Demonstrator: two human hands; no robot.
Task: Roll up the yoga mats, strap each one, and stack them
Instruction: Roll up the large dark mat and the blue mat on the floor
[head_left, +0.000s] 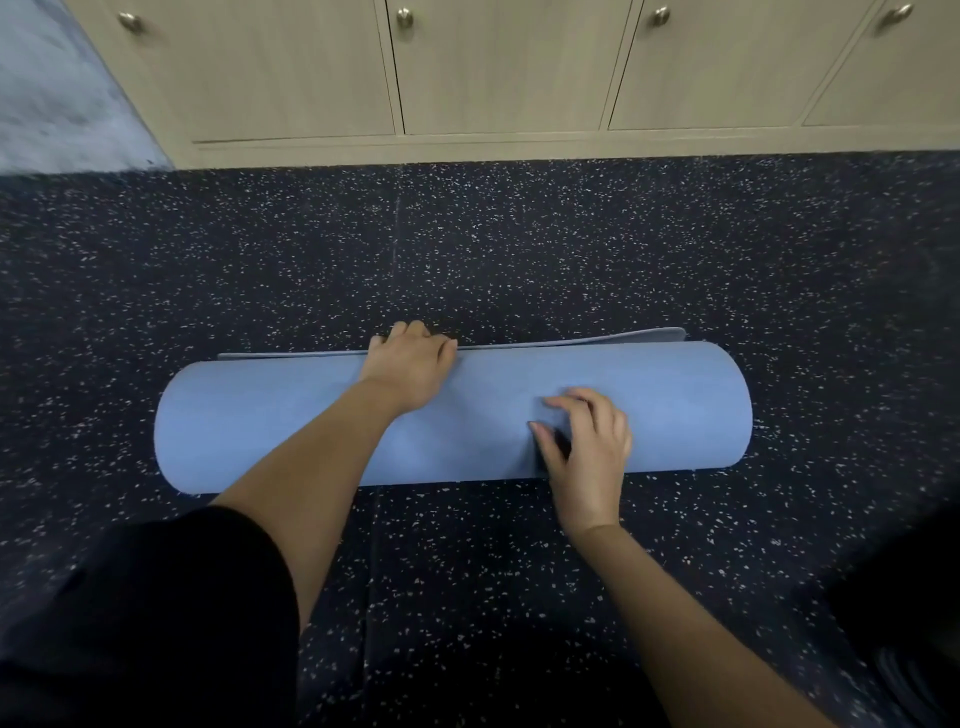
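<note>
The left hand (410, 364) lies on top of the mat (260, 426), a little left of its middle. Its fingers curl over the far side and grip the roll where the last loose flap (623, 340) lies flat. The right hand (587, 447) sits on the near face of the mat, right of the middle. Its fingers are loosely bent with the tips resting on the blue surface, closing on nothing I can see. A dark patch shows under its thumb; I cannot tell whether that is shadow or something else.

The mat is almost fully rolled and lies crosswise on the floor (519, 249), with only the narrow flap left beyond it. The flap shows more at the mat's right end than at its left, so the roll looks slightly skewed. No strap is in view.

Beyond the mat stand cabinets (519, 78). On its near side, to the left, is a leg (156, 597) in black.

Risks, as I judge them:
- If either hand lifts before a strap is on, the springy roll could loosen and unwind.
- Pushing harder on one side would worsen the skew, so the ends would cone out and the mat would stack badly.
- With only fingertips on it, the right side may slip.
</note>
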